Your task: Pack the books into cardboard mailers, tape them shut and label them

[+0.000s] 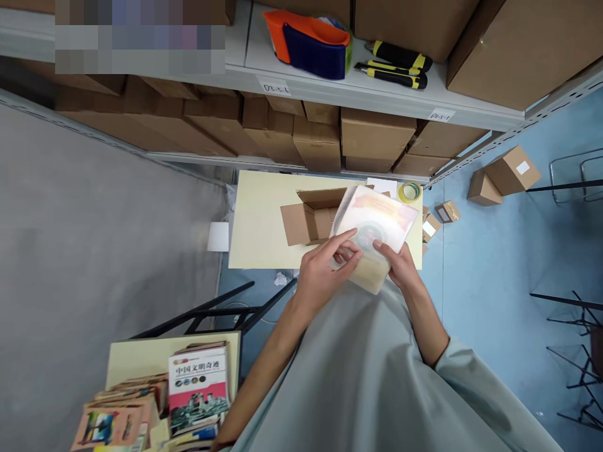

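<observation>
A flat, book-like packet in cloudy, translucent white wrapping is held tilted in front of my body, above the table's near edge. Faint pinkish print and a round greenish mark show through the wrap. My right hand grips its right side, thumb on the upper face and fingers behind. At the lower left edge, my left hand has its fingers curled and pinched against the wrapping. Just behind the packet stands a small cardboard box with raised flaps, partly hidden by it.
A tape roll sits on the pale table at the back right. Above, a shelf holds cartons, an orange-and-blue tape dispenser and cutters. Books are stacked lower left; small boxes lie right.
</observation>
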Tool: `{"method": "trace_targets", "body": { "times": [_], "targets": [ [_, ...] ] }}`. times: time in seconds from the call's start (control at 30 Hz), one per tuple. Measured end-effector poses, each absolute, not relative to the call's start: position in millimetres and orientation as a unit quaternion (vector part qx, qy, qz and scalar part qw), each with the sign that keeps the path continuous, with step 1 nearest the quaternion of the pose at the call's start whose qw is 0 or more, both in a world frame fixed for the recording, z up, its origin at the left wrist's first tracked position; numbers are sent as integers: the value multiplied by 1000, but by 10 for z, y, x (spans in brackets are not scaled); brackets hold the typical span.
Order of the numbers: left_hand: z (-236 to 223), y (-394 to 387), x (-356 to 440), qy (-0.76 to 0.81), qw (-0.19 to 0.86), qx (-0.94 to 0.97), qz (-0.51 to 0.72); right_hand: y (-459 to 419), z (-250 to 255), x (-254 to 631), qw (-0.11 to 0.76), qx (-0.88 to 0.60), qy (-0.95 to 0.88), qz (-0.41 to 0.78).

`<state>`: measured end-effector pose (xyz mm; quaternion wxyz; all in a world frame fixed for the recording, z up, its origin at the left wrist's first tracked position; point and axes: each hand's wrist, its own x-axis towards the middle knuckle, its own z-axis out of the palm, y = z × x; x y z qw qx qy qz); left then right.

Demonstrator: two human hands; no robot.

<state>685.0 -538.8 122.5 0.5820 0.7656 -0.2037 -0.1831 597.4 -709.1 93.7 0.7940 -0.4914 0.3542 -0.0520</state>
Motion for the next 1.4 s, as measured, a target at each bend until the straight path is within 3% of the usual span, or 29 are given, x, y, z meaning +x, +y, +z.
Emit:
{"method": "trace_targets", "body": {
  "times": [0.73,1.4],
  "targets": [
    [1154,-5270,6895,-139,572,803,-92,-7122,964,5900,796,-489,353,-53],
    [1085,-5250,6934,-200,521,829,-39,-7122,972,5869,800,-483,353,-46]
  ]
}}
